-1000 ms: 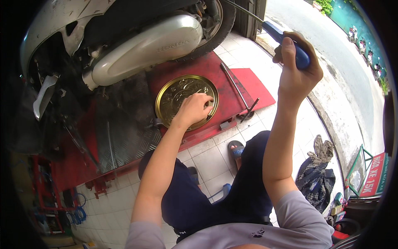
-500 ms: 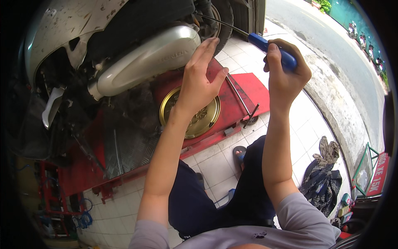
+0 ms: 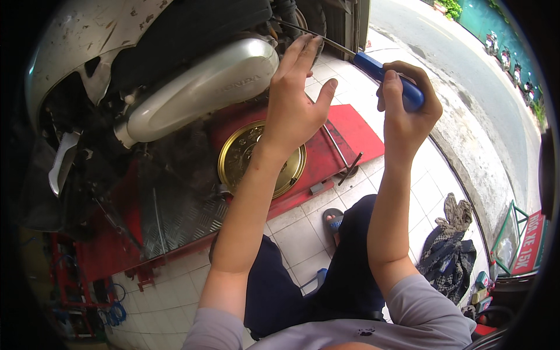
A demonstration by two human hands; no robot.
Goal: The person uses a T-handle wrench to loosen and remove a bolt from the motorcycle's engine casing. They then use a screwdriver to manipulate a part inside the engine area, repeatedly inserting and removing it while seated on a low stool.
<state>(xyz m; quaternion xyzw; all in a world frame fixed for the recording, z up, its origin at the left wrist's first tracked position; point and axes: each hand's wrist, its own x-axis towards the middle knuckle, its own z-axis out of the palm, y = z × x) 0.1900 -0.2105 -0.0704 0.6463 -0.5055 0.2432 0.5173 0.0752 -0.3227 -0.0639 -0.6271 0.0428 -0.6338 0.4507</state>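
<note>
My right hand [image 3: 410, 114] is closed around the blue handle of a long screwdriver [image 3: 369, 64]. Its thin metal shaft slants up and left to the motorbike [image 3: 216, 32], near the rear wheel [image 3: 315, 23]; what the tip touches is too dark to tell. Beneath the shaft is my left hand [image 3: 296, 114], with fingers stretched out and the thumb apart. Those fingertips are at the shaft; whether they touch it I cannot tell. A silver engine-side cover [image 3: 201, 90] lies left of this hand. Below it, a gold round tray [image 3: 224, 153] is partly hidden by my left wrist and forearm.
The motorbike stands over a red lift platform [image 3: 359, 125], where a metal bar [image 3: 335, 140] lies near the right end. White tiles [image 3: 294, 233] cover the floor. Bundled dark cloth [image 3: 449, 251] lies at right, beside a red sign [image 3: 528, 245]. Beyond runs a street [image 3: 466, 58].
My left hand has moved up and right, its fingertips now at the screwdriver's shaft. The right hand, still gripping the handle, has shifted slightly right and down.
</note>
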